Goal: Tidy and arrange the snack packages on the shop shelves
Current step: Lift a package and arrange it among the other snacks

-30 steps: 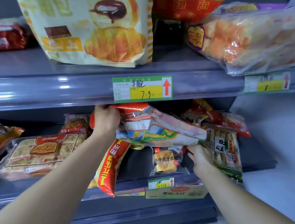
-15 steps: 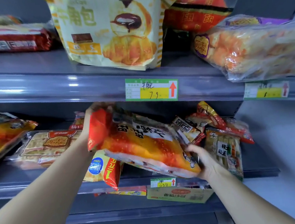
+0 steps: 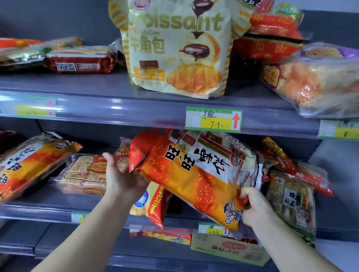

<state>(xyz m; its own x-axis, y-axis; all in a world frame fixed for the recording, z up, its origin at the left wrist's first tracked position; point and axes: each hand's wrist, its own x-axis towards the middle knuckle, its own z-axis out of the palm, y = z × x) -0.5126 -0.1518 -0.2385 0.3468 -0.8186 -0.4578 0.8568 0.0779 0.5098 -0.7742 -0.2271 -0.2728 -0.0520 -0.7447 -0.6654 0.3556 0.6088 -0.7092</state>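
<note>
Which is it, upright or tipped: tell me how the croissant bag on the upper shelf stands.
Upright: the croissant bag stands on its bottom edge on the upper shelf, its lettering level.

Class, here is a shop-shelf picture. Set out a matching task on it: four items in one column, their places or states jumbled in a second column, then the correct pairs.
Items
1. croissant bag
2. orange rice-cracker bag
3. clear biscuit pack
4. cardboard box

Places or states
A. lying flat on the middle shelf
B. sitting on the lower shelf
C. standing upright on the upper shelf
D. tilted, its lower corner pinched by the right hand

Pairs: 1-C, 2-D, 3-A, 4-B
</note>
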